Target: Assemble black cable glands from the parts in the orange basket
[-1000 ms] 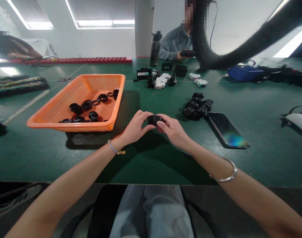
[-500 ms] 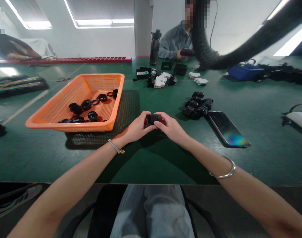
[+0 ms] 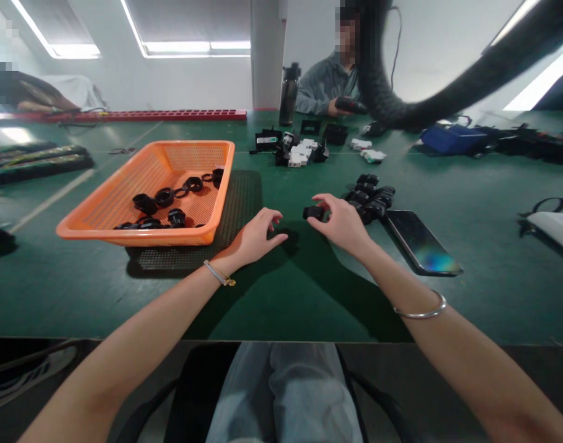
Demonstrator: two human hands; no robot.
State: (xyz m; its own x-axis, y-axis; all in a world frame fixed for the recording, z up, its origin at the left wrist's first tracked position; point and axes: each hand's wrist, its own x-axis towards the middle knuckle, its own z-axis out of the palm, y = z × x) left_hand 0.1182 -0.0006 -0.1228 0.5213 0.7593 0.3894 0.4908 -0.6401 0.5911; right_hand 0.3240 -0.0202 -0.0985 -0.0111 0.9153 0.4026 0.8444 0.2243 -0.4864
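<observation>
My right hand (image 3: 343, 223) pinches a small black plastic fitting (image 3: 312, 213) between thumb and fingers, just left of a pile of similar black fittings (image 3: 378, 200). My left hand (image 3: 259, 237) holds nothing, its thumb and fingers apart over the green table. Left of it stands an orange perforated basket (image 3: 110, 234). Several black rings and fittings (image 3: 165, 197) lie inside the basket, some partly hidden by its front rim.
A phone (image 3: 422, 241) lies right of the pile. Farther back are white and black parts (image 3: 302, 151), a dark bottle (image 3: 289, 92) and a blue item (image 3: 454, 136). A thick black hose (image 3: 419, 114) hangs at upper right. A person (image 3: 325, 86) sits across the table (image 3: 281, 307).
My left hand has let go of the fitting, and its fingers have opened. The right hand has carried the fitting to the right, towards the pile.
</observation>
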